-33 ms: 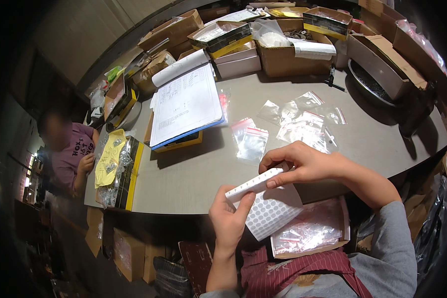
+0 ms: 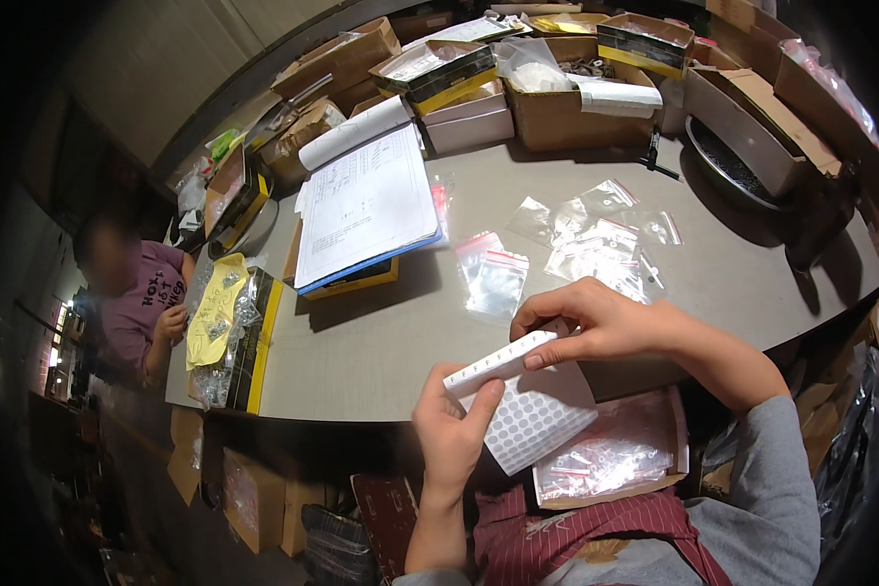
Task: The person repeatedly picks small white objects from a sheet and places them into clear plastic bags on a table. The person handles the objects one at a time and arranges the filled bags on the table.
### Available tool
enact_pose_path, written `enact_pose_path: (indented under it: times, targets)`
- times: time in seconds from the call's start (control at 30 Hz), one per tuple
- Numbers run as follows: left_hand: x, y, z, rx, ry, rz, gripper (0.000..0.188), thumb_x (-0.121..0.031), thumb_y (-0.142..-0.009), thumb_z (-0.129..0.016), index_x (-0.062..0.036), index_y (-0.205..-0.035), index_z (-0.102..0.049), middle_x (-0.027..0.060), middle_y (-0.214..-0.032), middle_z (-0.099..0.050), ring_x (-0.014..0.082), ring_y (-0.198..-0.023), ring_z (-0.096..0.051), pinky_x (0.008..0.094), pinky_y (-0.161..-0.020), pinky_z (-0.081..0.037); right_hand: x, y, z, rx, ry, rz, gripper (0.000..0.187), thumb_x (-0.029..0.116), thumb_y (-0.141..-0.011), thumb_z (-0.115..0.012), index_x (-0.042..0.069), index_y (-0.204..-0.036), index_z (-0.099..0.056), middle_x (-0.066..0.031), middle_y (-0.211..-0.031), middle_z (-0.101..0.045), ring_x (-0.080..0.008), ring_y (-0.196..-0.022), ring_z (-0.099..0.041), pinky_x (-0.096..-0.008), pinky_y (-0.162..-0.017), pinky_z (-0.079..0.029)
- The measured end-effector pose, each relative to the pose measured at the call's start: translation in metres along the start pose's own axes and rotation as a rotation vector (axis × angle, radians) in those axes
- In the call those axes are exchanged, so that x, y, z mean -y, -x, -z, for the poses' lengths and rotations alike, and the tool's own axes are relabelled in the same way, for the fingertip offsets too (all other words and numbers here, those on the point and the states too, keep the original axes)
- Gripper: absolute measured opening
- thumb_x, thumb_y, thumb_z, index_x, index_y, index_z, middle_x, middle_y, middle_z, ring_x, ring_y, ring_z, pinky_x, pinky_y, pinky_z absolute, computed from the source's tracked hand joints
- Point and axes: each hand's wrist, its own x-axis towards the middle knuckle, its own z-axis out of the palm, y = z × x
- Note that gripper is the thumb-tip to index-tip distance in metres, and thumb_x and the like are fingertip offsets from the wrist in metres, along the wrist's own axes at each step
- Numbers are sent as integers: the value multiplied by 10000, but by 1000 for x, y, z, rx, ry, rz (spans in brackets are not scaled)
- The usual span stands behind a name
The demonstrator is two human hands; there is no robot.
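Note:
A white sheet of round stickers [image 2: 535,418] is held between my two hands near the table's front edge. Rows of grey dots cover its face, and its top edge is folded over into a strip with a row of small printed marks. My left hand [image 2: 449,420] grips the left end of the strip, thumb on the front. At the right end, the thumb and fingers of my right hand [image 2: 601,327] pinch the fold. Beyond my hands lie small clear zip bags [image 2: 493,276] with red-striped tops. More zip bags [image 2: 606,234], some with small parts inside, are spread farther right.
An open box of filled zip bags [image 2: 679,444] sits below the sheet, close to my body. A clipboard with papers [image 2: 361,210] rests on a box. Cardboard boxes [image 2: 581,117] and a round pan [image 2: 723,161] line the back. At the left, a person [image 2: 151,303] is beside a box [image 2: 254,342].

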Motion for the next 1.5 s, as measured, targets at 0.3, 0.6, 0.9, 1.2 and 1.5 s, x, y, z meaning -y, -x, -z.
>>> enact_pose_path:
  times: [0.3, 0.6, 0.9, 1.2, 1.5]
  targets:
    - [-6, -4, 9, 115, 175, 71, 252, -119, -1015, -645, 46, -1201, -611, 70, -1054, -685, 110, -966, -625, 244, -847, -481, -3, 2, -4, -100, -43, 56, 239, 215, -928, -655, 23, -1067, -692, -161, -925, -712, -300, -833, -707, -376, -780, -546]
    - [3, -2, 12, 6, -20, -10, 196, -57, -1006, -645, 83, -1140, -675, 54, -1000, -711, 101, -905, -644, 236, -801, -489, -46, -33, 16, -289, 946, -130, 430, 203, -949, -669, -37, -1288, -555, -169, -1208, -631, -355, -1115, -571, -445, -974, -468]
    - [-1, 5, 16, 36, 95, 13, 224, -35, -945, -705, 67, -1144, -697, 29, -933, -706, 77, -823, -623, 219, -751, -480, -30, 41, 24, -191, 420, 83, 436, 42, -900, -608, -3, -1332, -563, -194, -1135, -658, -367, -1087, -619, -438, -974, -483]
    - [0, 1, -5, 195, -121, -31, 198, 7, -929, -675, 73, -1112, -711, 44, -967, -727, 87, -855, -644, 230, -778, -503, 7, 49, -2, -169, 400, 224, 268, 102, -853, -694, 30, -1095, -603, -152, -1048, -623, -362, -1017, -594, -449, -910, -482]
    - [2, 1, -8, 184, -132, -18, 177, 8, -932, -667, 73, -1092, -702, 39, -950, -722, 87, -842, -642, 231, -760, -507, 7, 47, -21, -277, 712, 335, 251, 23, -793, -756, 42, -1005, -623, -92, -995, -623, -281, -980, -610, -390, -868, -509]
